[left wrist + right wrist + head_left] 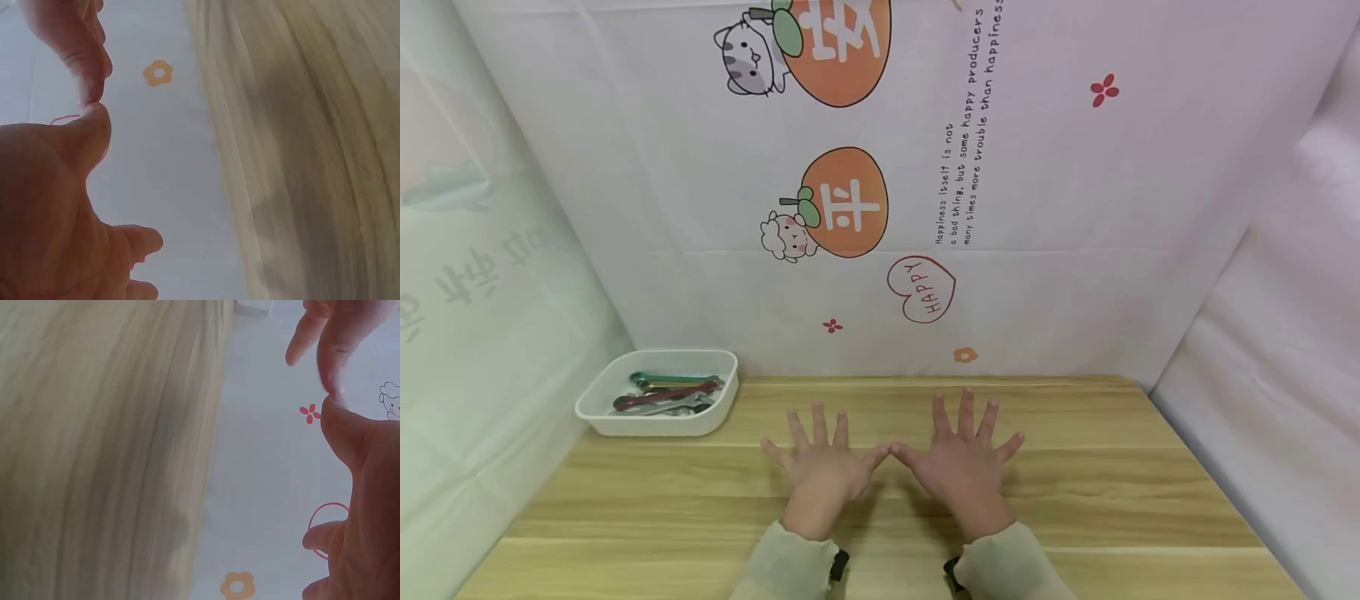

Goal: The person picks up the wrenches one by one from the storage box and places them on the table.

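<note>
Side by side above the wooden table, my left hand and my right hand have their fingers spread and straight. The tips of the two thumbs touch each other, as both wrist views also show. Neither hand holds anything. To the left of my left hand, a white plastic tray stands at the back left of the table. Inside it lie several wrenches, among them a green wrench, a red wrench and silver ones that partly overlap.
A white cloth printed with cartoon fruit, lettering and flowers hangs behind the table's back edge. More pale cloth closes in the left side and the right side. Both wrists have a dark strap below the sleeves.
</note>
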Tool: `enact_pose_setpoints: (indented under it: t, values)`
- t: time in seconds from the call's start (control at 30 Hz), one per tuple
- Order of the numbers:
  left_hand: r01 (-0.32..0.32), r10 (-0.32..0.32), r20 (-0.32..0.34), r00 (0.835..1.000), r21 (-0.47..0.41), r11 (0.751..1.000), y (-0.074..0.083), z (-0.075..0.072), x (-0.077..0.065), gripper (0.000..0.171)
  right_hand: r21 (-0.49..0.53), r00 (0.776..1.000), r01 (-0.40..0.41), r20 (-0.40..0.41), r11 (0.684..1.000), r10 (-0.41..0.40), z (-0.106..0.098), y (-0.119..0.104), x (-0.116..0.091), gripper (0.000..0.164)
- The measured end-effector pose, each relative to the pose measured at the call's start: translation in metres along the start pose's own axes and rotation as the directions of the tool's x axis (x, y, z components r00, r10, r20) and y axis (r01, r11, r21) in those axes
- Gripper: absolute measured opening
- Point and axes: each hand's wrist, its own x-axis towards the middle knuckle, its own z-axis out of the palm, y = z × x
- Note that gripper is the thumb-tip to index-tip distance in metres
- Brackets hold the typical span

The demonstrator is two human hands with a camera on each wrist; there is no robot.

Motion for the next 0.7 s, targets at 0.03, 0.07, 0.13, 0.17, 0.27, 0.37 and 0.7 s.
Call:
enact_pose_setpoints:
  t: [0.03,0.07,0.13,0.17,0.27,0.37,0.7]
  values:
    - [0.0,0.0,0.001,1.0,-0.015,1.0,-0.002,-0.002,0.001,0.103,-0.002,1.0,0.001,0.002,1.0,-0.001,-0.001,0.0,0.0,0.116]
    - [-0.001,0.001,0.0,1.0,-0.032,0.999,-0.004,-0.003,0.002,0.103,-0.005,1.0,0.001,0.005,1.0,-0.001,-0.001,0.001,0.0,0.116]
    - [-0.001,0.0,-0.005,1.0,-0.086,0.996,-0.011,-0.009,0.005,0.105,-0.003,1.0,0.001,0.006,1.0,-0.001,-0.003,0.002,-0.001,0.116]
    - [-0.002,0.001,-0.011,1.0,-0.119,0.993,-0.015,-0.013,0.006,0.106,-0.002,1.0,0.001,0.006,1.0,-0.001,-0.004,0.003,-0.001,0.116]
    - [0.0,-0.006,-0.028,1.0,-0.211,0.978,-0.03,-0.028,0.011,0.113,0.002,1.0,-0.005,0.005,1.0,0.005,-0.005,0.006,-0.001,0.116]
    - [-0.002,-0.016,-0.066,0.998,-0.259,0.966,-0.05,-0.046,0.014,0.117,0.001,1.0,-0.009,0.002,1.0,0.009,-0.004,0.008,-0.001,0.117]
    - [0.072,-0.109,-0.144,0.984,-0.24,0.968,-0.148,-0.085,0.025,0.126,-0.02,1.0,-0.001,0.012,1.0,0.002,-0.002,0.011,0.0,0.119]
